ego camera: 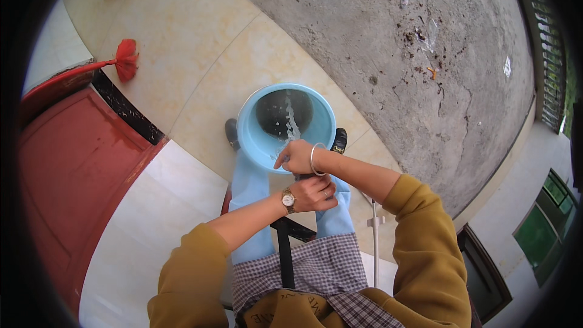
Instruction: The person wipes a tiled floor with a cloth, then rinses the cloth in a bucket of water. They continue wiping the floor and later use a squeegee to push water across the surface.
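Before me a light-blue plastic bucket point(322, 120) stands between my feet, its inside dark grey at the bottom. Over its near rim is my right hand point(296, 157), with a bangle at the wrist and the index finger pointing out. Just below it, my left hand point(314, 193), with a watch at the wrist, is closed in a fist. A dark wet cloth point(303, 176) shows between the two hands, mostly hidden by the fingers; both grip it. Water point(291, 120) streams and drips into the bucket.
A red door point(82, 155) and a broom with red bristles point(126, 60) are at the left. Pale floor tiles point(218, 54) border rough concrete point(364, 41) strewn with litter. A white pole point(375, 241) stands near my right arm.
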A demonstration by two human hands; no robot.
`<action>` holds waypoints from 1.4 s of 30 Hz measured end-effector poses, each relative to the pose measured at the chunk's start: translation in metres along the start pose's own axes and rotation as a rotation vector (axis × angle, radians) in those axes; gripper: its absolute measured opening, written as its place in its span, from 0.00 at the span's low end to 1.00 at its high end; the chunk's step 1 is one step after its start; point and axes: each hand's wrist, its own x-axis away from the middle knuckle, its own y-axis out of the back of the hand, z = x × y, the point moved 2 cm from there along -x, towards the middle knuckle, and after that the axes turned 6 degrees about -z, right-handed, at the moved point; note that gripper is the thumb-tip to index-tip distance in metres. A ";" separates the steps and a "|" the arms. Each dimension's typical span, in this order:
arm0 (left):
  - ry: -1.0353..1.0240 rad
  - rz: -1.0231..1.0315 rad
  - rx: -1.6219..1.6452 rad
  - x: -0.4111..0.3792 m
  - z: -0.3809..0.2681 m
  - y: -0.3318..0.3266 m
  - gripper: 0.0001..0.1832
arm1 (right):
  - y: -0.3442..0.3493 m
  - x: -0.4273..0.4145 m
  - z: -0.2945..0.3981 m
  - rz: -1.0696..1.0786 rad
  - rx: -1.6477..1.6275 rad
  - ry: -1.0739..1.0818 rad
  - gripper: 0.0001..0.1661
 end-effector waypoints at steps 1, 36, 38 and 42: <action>0.002 0.033 0.014 0.007 0.000 -0.007 0.08 | -0.002 -0.002 -0.002 -0.016 0.062 0.003 0.15; -0.171 0.249 0.259 0.019 0.033 0.063 0.07 | -0.002 0.013 -0.024 -0.587 -0.802 -0.152 0.21; -0.112 0.138 0.267 0.006 0.023 0.109 0.08 | 0.000 0.052 0.000 -0.597 -0.623 -0.264 0.32; 0.138 -0.045 0.284 -0.023 0.004 0.214 0.14 | -0.014 0.117 0.087 -0.559 -0.710 -0.364 0.44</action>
